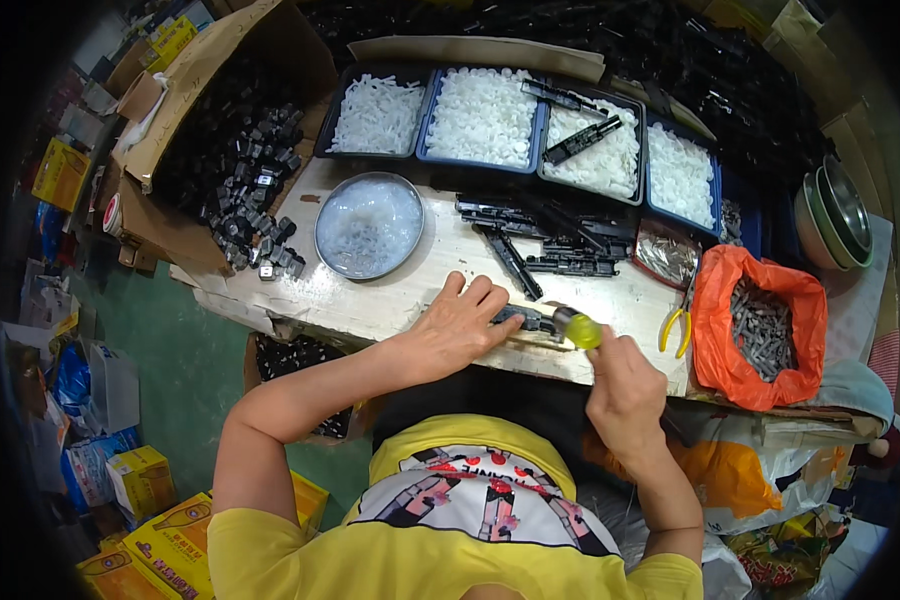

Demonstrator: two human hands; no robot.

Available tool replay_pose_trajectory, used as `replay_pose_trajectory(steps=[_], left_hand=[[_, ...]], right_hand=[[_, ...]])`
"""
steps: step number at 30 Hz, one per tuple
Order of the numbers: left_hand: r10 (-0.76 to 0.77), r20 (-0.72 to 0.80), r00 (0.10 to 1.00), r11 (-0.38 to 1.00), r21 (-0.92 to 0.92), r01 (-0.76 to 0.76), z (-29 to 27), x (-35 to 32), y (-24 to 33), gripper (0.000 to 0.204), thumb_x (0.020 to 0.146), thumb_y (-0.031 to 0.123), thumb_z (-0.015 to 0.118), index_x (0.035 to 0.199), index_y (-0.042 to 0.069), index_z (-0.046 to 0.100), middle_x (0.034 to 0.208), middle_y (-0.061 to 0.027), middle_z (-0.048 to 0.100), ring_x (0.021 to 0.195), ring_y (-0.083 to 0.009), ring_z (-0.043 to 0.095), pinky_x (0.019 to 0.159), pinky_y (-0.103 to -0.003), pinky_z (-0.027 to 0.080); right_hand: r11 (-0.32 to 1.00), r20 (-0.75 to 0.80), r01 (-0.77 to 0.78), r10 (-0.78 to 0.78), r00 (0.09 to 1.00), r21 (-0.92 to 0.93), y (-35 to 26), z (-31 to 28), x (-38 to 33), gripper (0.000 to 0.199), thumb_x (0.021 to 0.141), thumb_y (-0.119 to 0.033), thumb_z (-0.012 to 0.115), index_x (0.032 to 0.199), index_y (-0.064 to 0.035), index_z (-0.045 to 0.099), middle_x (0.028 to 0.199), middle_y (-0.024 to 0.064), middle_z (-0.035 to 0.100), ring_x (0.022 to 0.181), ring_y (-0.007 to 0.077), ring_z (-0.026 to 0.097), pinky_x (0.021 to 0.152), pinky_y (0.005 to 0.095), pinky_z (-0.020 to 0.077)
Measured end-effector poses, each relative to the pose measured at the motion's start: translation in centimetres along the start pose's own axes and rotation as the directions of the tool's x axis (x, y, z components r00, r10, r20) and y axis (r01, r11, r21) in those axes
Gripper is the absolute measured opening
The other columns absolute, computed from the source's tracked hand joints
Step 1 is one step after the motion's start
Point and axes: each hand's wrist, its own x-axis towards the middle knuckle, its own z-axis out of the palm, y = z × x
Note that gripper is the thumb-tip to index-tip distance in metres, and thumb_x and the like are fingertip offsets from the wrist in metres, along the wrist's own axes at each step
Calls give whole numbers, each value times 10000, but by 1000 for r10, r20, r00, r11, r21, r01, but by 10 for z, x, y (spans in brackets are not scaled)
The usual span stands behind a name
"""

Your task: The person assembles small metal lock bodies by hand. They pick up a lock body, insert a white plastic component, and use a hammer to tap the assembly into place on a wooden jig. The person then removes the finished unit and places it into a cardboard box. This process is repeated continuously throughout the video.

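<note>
My left hand is at the table's near edge, its fingers pressed onto a dark plastic part and holding it down. Closed in a fist, my right hand grips a small mallet with a yellow-green face. The mallet's head is over the right end of the dark part; whether the two touch, I cannot tell. Beyond my hands lies a pile of long black plastic parts. One such part slants toward the dark part under my left hand.
A round metal tray holds small clear pieces. Behind it stand shallow bins of white plastic pieces. On the right are yellow-handled pliers and an orange bag of grey parts. A cardboard box at left spills black blocks.
</note>
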Motion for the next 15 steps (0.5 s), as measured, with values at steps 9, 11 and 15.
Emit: replay_pose_trajectory(steps=[9, 11, 15], left_hand=[[-166, -118, 979, 944, -307, 123, 9, 5, -5, 548, 588, -60, 594, 1123, 55, 563, 848, -96, 493, 808, -281, 453, 679, -369, 393], [-238, -134, 962, 916, -359, 176, 10, 6, -4, 562, 598, -72, 591, 1146, 39, 533, 825, -97, 496, 793, -284, 457, 675, -374, 406], [-318, -164, 934, 882, -413, 228, 10, 2, -1, 609, 625, -82, 595, 1210, 27, 465, 846, -104, 525, 793, -292, 461, 677, -373, 417]], right_hand=[[998, 189, -48, 41, 981, 35, 13, 10, 0, 189, 825, -138, 569, 971, -20, 570, 695, 130, 569, 539, 310, 578, 494, 405, 465], [995, 131, -54, 44, 990, 79, 8, 3, 7, 194, 828, -126, 555, 987, -13, 563, 732, 134, 571, 564, 306, 582, 495, 404, 456], [995, -108, 54, -45, 993, 84, -10, -2, 19, 213, 809, -111, 559, 998, -14, 544, 789, 125, 570, 605, 291, 598, 494, 384, 460]])
